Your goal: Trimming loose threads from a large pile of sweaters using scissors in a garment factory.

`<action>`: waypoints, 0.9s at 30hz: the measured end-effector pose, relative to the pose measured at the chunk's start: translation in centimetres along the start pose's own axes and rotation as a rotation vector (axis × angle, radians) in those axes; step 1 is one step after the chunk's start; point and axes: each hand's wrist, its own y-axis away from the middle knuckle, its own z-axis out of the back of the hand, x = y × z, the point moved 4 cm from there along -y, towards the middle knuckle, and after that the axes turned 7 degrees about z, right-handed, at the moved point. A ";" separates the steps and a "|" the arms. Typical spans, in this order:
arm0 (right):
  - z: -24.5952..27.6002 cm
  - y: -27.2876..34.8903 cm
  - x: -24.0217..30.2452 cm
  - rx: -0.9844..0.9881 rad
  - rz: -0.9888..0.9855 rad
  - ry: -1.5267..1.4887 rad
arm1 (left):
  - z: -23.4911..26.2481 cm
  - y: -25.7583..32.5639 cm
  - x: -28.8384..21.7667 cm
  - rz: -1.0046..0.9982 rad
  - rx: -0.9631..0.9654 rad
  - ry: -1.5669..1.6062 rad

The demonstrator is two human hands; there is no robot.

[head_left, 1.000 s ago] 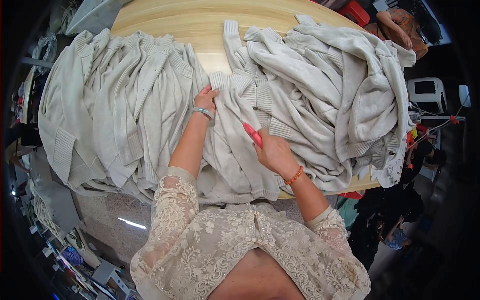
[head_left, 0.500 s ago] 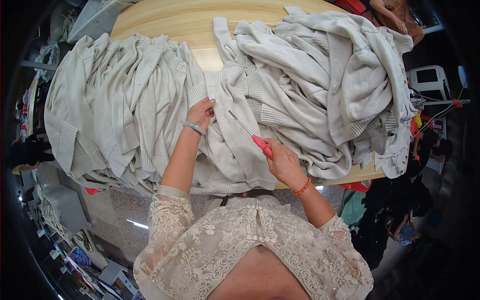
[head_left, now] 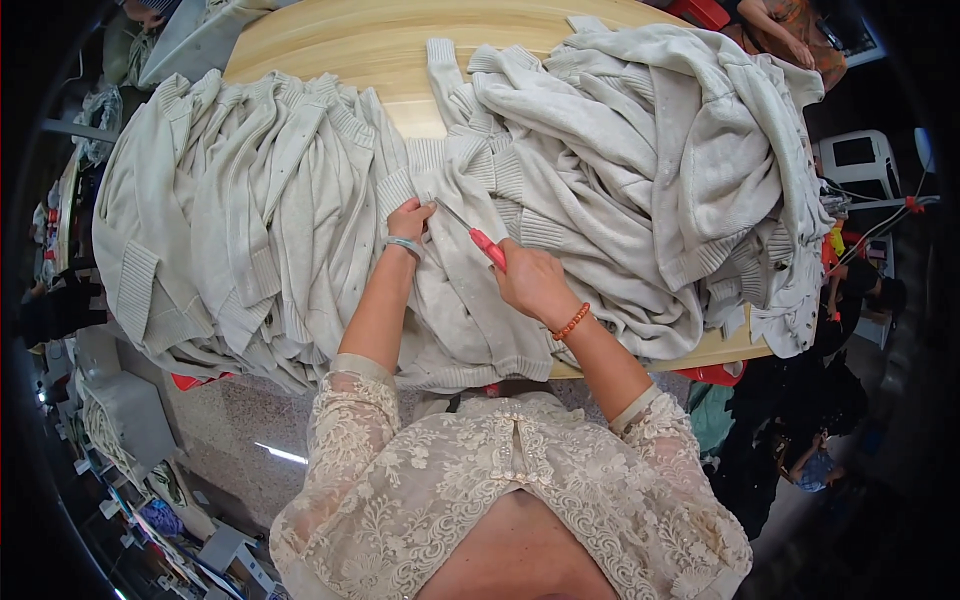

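In front of me a pale grey knit cardigan (head_left: 465, 290) lies spread over the near table edge. My left hand (head_left: 407, 222) is closed on a fold of its ribbed band, thumb and fingers pinched together. My right hand (head_left: 538, 284) grips the red handle of a slim tool (head_left: 487, 246) with a straight metal shaft. The shaft slants up and left, and its tip is at the fingertips of my left hand. Whether the tip has gone into the knit is too small to tell.
On the left lies a row of similar grey knit garments (head_left: 240, 200). A heaped pile of them (head_left: 650, 170) covers the right side. Bare wood of the table (head_left: 340, 45) shows behind. Another person's arm (head_left: 785, 35) is at the far right, near a red container (head_left: 705, 12).
My right hand has moved left and up, bringing the tool's tip to my left fingertips. My left hand has shifted slightly right and keeps its pinch on the knit.
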 end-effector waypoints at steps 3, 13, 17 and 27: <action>-0.1 -0.1 0.3 0.027 0.005 0.010 | 0.3 0.0 -0.1 -0.028 0.045 0.074; -0.3 -0.3 0.2 0.033 0.001 -0.023 | 0.1 0.1 -0.2 -0.005 0.061 0.123; 0.3 2.2 0.2 0.061 -0.030 -0.100 | 1.8 1.1 -0.4 -0.110 -0.071 0.034; -0.1 9.5 -2.0 -0.045 -0.016 -0.147 | -0.7 14.1 1.4 -0.031 0.045 0.092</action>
